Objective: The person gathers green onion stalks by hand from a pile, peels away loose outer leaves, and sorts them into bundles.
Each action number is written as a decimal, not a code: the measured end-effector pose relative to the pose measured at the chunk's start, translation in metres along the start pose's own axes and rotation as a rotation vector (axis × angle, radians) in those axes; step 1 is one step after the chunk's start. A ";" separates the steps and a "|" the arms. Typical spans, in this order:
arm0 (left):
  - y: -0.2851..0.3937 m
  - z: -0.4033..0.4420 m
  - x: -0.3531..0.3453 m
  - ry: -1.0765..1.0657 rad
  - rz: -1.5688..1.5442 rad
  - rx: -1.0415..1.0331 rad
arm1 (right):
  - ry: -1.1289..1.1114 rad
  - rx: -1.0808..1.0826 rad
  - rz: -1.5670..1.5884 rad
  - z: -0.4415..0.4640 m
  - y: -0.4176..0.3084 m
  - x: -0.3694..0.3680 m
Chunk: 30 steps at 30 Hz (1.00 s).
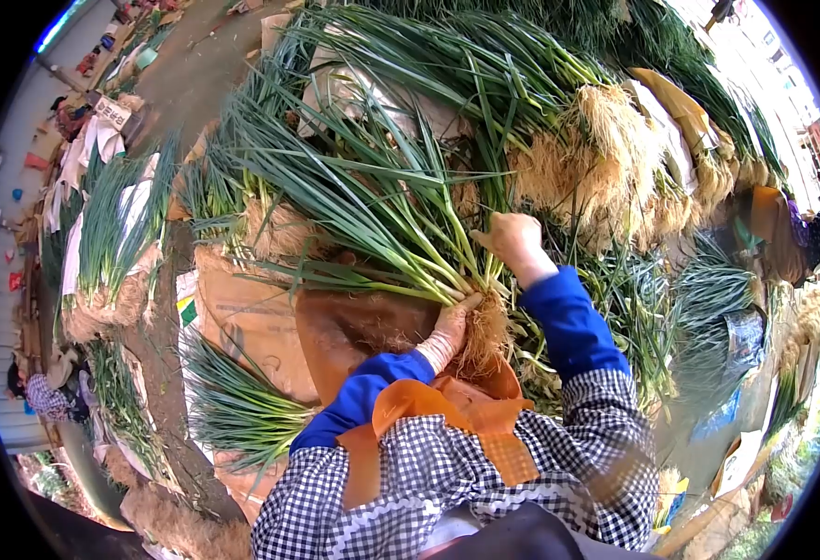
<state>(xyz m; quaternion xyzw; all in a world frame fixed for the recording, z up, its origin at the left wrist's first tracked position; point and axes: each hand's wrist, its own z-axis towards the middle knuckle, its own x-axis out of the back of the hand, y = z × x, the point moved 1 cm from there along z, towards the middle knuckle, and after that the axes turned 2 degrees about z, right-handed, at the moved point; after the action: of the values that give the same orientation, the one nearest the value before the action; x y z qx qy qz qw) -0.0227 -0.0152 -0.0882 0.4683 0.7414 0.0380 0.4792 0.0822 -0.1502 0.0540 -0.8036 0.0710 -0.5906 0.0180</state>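
One bunch of green onions (443, 271) stands before the orange apron (408, 399), its roots nearest, long axis slanting away leftward. The left hand's (447, 334) fingers wrap its base; the right hand's (517, 243) curl beside the stems, pinch unclear. Leftward, a tan sheet (247, 313) offers some bare room; beyond, an onion pile (485, 70) crowds the leaves.

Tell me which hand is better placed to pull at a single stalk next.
Probably the right hand: it is beside the stalks, while the left hand is taken up gripping the bunch of green onions near its roots.
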 end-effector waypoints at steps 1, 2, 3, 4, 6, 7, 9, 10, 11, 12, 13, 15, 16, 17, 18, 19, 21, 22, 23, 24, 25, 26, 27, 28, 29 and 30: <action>0.003 -0.004 -0.004 -0.017 -0.056 0.031 | -0.062 0.029 -0.056 0.021 0.001 -0.008; 0.007 -0.011 -0.009 -0.033 -0.114 0.064 | -0.127 0.057 -0.112 0.035 0.004 -0.014; 0.015 -0.020 -0.018 0.000 -0.150 0.122 | -0.131 0.051 -0.041 0.036 0.008 -0.011; 0.017 -0.020 -0.015 -0.003 -0.149 0.125 | -0.131 0.042 0.029 0.036 0.014 -0.008; 0.017 -0.014 -0.011 -0.039 -0.008 0.102 | -0.001 -0.037 0.318 0.025 0.027 -0.004; 0.013 -0.012 -0.007 -0.042 -0.107 0.146 | 0.169 0.207 0.068 0.046 0.053 -0.049; 0.027 -0.026 -0.018 -0.081 -0.153 0.269 | 0.261 0.147 0.415 0.048 0.070 -0.086; 0.029 -0.027 -0.019 -0.091 -0.167 0.303 | 0.174 -0.176 0.998 0.023 0.056 -0.064; 0.027 -0.025 -0.016 -0.089 -0.162 0.306 | 0.174 -0.187 1.071 0.000 0.047 -0.041; 0.023 -0.021 -0.009 -0.102 -0.159 0.294 | 0.332 -0.143 1.325 0.004 0.058 -0.063; 0.025 -0.022 -0.010 -0.118 -0.158 0.278 | 0.347 -0.174 1.445 -0.008 0.064 -0.058; 0.030 -0.027 -0.014 -0.144 -0.182 0.293 | 0.322 -0.205 1.615 -0.026 0.076 -0.063; 0.030 -0.029 -0.015 -0.136 -0.184 0.299 | 0.281 -0.215 1.672 -0.033 0.079 -0.076; 0.028 -0.028 -0.015 -0.114 -0.206 0.286 | 0.271 -0.254 1.541 -0.038 0.075 -0.093; 0.024 -0.025 -0.013 -0.089 -0.230 0.273 | 0.338 -0.149 1.178 -0.048 0.061 -0.097; 0.020 -0.021 -0.009 -0.113 -0.221 0.265 | 0.437 -0.089 0.807 -0.058 0.046 -0.098; 0.015 -0.018 0.000 -0.103 -0.169 0.212 | 0.312 0.029 0.504 -0.083 0.023 -0.073; 0.011 -0.013 0.002 -0.058 -0.119 0.143 | 0.392 0.139 0.471 -0.081 0.019 -0.074; 0.008 -0.010 0.005 -0.050 -0.109 0.118 | 0.253 0.219 0.324 -0.079 0.019 -0.073; 0.007 -0.008 0.007 -0.053 -0.100 0.117 | 0.272 0.294 0.337 -0.081 0.016 -0.076; 0.006 -0.007 0.010 -0.026 -0.069 0.089 | 0.256 0.386 0.495 -0.088 0.019 -0.077; 0.004 -0.006 0.014 0.004 -0.040 0.064 | 0.235 0.476 0.652 -0.098 0.023 -0.078; 0.011 -0.009 -0.001 -0.043 -0.110 0.089 | -0.074 0.467 0.634 -0.117 0.020 -0.069; 0.008 -0.002 0.008 -0.020 -0.149 0.145 | 0.000 0.769 0.555 -0.138 0.025 -0.065; 0.007 -0.004 0.008 -0.030 -0.162 0.171 | -0.166 0.711 0.637 -0.152 0.031 -0.051; 0.012 -0.006 0.004 -0.048 -0.167 0.194 | -0.318 0.649 0.715 -0.160 0.040 -0.039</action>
<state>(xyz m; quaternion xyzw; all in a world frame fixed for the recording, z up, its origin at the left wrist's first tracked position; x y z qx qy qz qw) -0.0193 -0.0031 -0.0821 0.4499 0.7663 -0.0849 0.4507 -0.0855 -0.1754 0.0604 -0.7620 0.1508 -0.4097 0.4782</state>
